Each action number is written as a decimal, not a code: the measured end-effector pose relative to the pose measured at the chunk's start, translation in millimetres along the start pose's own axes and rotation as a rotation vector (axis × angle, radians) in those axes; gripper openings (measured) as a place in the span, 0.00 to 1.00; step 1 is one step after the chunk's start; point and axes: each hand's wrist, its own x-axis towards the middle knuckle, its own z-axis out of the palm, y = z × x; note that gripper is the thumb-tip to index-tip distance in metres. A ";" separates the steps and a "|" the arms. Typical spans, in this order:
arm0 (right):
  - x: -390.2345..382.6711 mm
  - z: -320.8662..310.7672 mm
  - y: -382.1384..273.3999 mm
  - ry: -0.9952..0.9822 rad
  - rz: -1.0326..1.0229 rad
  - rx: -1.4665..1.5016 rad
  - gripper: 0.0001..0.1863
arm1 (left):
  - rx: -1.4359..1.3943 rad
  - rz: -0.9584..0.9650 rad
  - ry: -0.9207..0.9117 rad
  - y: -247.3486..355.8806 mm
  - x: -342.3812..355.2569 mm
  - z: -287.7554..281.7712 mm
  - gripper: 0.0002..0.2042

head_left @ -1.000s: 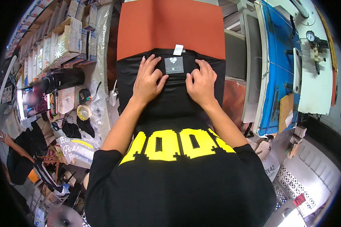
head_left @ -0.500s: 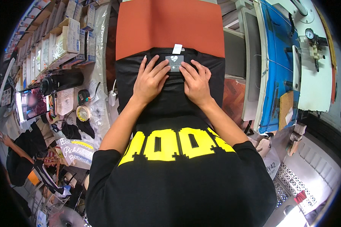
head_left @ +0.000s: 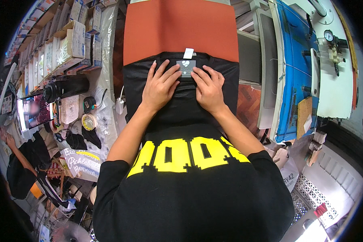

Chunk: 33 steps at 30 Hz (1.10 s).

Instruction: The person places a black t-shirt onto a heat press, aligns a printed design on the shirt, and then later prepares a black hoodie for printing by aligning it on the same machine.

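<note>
A black garment (head_left: 177, 111) lies over a red-orange padded board (head_left: 179, 32). At its neckline are a small white tag (head_left: 188, 53) and a grey square label (head_left: 185, 64). My left hand (head_left: 160, 86) rests on the cloth left of the label, fingers spread and bent, tips touching the label's left edge and the fabric near it. My right hand (head_left: 209, 88) lies open at the label's right side, fingertips on its edge and the cloth around it. Neither hand grips anything. Yellow lettering shows on the black shirt along my chest, below my forearms.
A blue pad (head_left: 292, 70) and pressure gauge (head_left: 328, 36) stand at right. Left, a bench carries cardboard boxes (head_left: 74, 40), a screen (head_left: 36, 111), a yellow tape roll (head_left: 88, 122) and a black cylindrical object (head_left: 66, 88). A co-worker's arm (head_left: 20, 155) shows at far left.
Compared with one second ago, fingers of both my hands have moved inward onto the label's edges, staying there over the last half second. The co-worker's hand at far left has shifted slightly.
</note>
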 end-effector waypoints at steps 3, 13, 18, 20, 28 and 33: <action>0.5 0.4 0.4 -0.002 0.002 0.003 0.20 | -0.002 -0.002 0.005 1.5 0.8 -1.0 0.15; 14.8 -0.2 -0.5 0.018 0.016 0.047 0.13 | -0.043 0.020 0.034 0.9 2.3 1.6 0.15; 37.3 1.8 -1.0 0.022 0.024 0.012 0.06 | -0.120 -0.008 0.077 7.8 17.3 -3.7 0.13; 41.4 -3.3 4.1 0.095 0.067 0.039 0.05 | -0.201 -0.041 0.164 9.0 22.6 -1.9 0.11; -38.7 -185.1 118.8 0.624 0.280 -0.505 0.08 | -0.046 -0.097 0.236 10.7 -13.8 5.5 0.09; -136.8 -325.5 187.7 0.698 0.856 -0.730 0.25 | 0.001 -0.053 0.249 12.3 -18.1 10.0 0.09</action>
